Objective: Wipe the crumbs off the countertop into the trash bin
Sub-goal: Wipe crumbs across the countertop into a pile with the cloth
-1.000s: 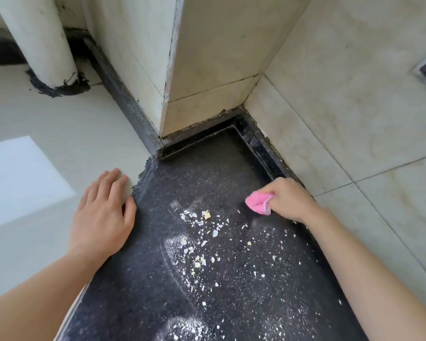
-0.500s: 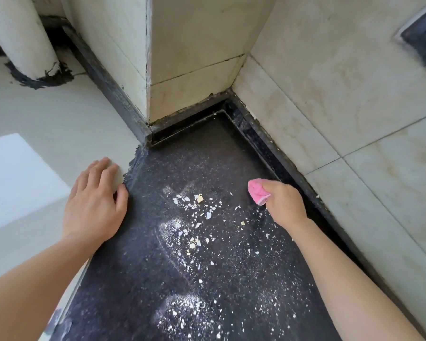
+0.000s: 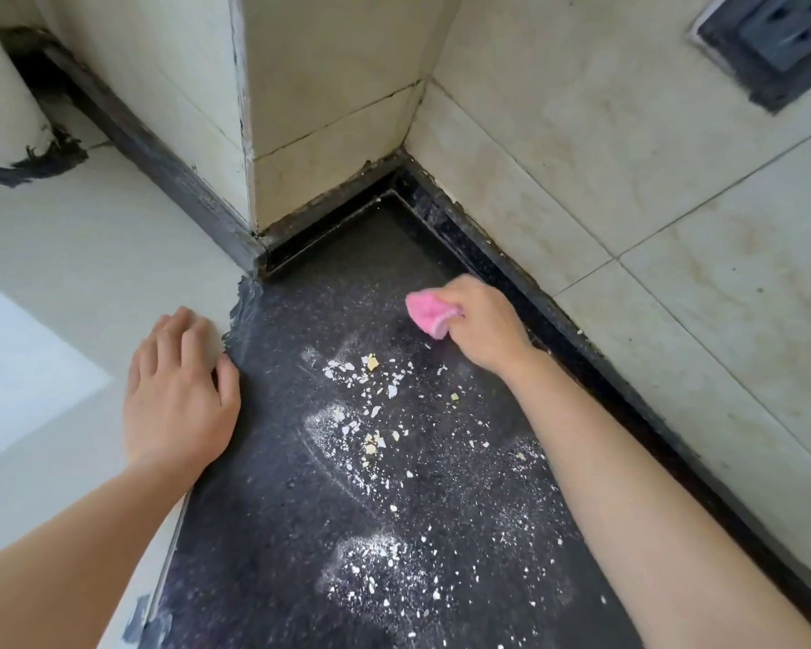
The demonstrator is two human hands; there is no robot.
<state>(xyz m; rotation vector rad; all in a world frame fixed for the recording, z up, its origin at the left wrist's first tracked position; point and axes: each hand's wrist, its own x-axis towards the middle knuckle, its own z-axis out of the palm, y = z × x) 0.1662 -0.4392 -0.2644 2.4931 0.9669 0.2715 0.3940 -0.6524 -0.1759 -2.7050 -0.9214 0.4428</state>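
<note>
While our right hand (image 3: 485, 326) grips the pink cloth (image 3: 426, 316), perhaps a sponge, and our left hand (image 3: 179, 398) lies flat at the bench (image 3: 263, 517) edge, we should sweep the crumbs (image 3: 372, 363) in overlapping strokes.

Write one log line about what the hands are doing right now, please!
right hand: grips pink cloth beyond crumbs | left hand: flat at countertop edge | crumbs: scattered on countertop | trash bin: not visible

Countertop (image 3: 272, 508): dark speckled stone, ending in a tiled wall corner.
Crumbs (image 3: 371, 405): white and yellowish flakes scattered mid-surface, amid powdery smears.
Pink cloth (image 3: 424, 316): by the back right edge, beyond the crumbs.
</note>
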